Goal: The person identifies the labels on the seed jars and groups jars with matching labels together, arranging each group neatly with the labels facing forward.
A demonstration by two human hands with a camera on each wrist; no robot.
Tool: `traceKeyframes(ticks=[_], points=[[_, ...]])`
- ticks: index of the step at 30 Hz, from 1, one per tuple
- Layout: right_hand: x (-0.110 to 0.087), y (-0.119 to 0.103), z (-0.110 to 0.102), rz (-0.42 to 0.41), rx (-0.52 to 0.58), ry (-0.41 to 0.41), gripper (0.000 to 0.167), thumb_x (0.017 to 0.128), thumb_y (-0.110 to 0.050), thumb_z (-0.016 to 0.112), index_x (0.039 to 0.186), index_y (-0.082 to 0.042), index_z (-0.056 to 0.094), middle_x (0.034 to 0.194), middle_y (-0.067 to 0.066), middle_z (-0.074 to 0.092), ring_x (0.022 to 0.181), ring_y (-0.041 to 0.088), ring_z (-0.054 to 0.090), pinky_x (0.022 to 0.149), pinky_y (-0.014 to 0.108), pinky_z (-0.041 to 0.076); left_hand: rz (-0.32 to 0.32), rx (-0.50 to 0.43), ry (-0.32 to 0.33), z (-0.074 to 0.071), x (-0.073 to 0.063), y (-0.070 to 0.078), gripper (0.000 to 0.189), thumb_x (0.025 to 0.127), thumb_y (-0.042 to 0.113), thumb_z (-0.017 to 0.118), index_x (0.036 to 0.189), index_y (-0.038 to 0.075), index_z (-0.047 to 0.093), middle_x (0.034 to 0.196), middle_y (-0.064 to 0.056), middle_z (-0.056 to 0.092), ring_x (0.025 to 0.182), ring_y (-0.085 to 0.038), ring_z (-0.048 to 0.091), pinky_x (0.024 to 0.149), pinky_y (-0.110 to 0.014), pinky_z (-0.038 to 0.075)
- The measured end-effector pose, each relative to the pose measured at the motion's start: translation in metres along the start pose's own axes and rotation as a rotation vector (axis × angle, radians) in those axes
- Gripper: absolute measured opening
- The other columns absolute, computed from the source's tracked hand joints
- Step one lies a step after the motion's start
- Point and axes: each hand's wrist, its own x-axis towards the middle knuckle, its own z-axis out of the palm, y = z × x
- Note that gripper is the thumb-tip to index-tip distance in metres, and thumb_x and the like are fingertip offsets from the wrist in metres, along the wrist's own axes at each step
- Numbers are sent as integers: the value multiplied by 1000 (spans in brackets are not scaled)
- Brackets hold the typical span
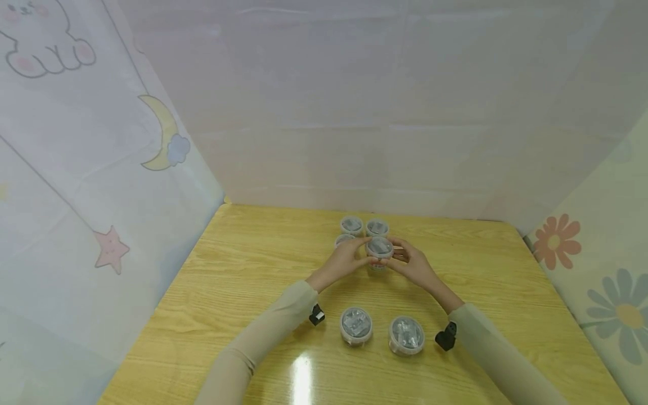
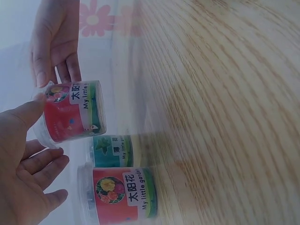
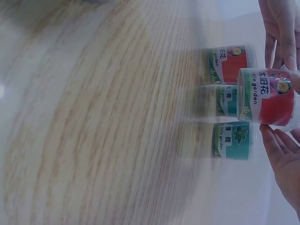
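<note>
Both hands hold one small clear plastic tub (image 1: 379,246) with a red flower label (image 2: 63,115) between them. My left hand (image 1: 346,259) has its thumb and fingers around the tub's left side near the lid. From the right, my right hand (image 1: 416,266) grips the opposite side. The held tub is raised off the table in both wrist views, its base (image 3: 242,93) facing the wood. Close behind it stand a red-labelled tub (image 2: 115,194) and two green-labelled tubs, one of them this green-labelled tub (image 3: 233,140) in the right wrist view.
Two more lidded tubs stand nearer the front of the wooden table (image 1: 243,270): a left tub (image 1: 356,324) and a right tub (image 1: 406,336), both between the forearms. A patterned cloth wall (image 1: 324,140) rises behind the table and at both sides.
</note>
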Motion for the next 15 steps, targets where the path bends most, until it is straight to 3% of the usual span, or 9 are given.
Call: traceKeyframes(ticks=[3, 6, 11, 15], points=[[1, 2, 1, -22, -7, 12, 63, 86, -15, 67, 139, 2, 37, 132, 26, 44, 114, 44, 51, 91, 52, 47, 3, 11, -4, 1, 2, -1, 65, 85, 45, 61, 137, 10, 45, 134, -4, 52, 121, -17, 51, 101, -30, 42], [5, 18, 3, -50, -24, 32, 64, 85, -17, 68, 138, 0, 38, 128, 22, 45, 114, 42, 52, 92, 51, 47, 17, 27, 3, 1, 2, -2, 65, 85, 45, 61, 136, 9, 46, 133, -4, 54, 120, -17, 52, 104, -35, 40], [10, 40, 6, -75, -56, 58, 65, 84, -24, 70, 138, -3, 40, 122, 15, 49, 112, 38, 54, 91, 48, 48, 28, 72, 29, 5, 4, -5, 65, 84, 49, 60, 134, 9, 48, 131, -2, 55, 121, -18, 51, 112, -53, 20], [11, 42, 6, -81, -66, 69, 66, 84, -27, 70, 139, -4, 41, 121, 14, 49, 111, 37, 54, 91, 49, 48, 20, 105, 42, 7, 5, -5, 66, 84, 50, 59, 135, 10, 48, 133, -3, 54, 124, -19, 48, 111, -57, 16]])
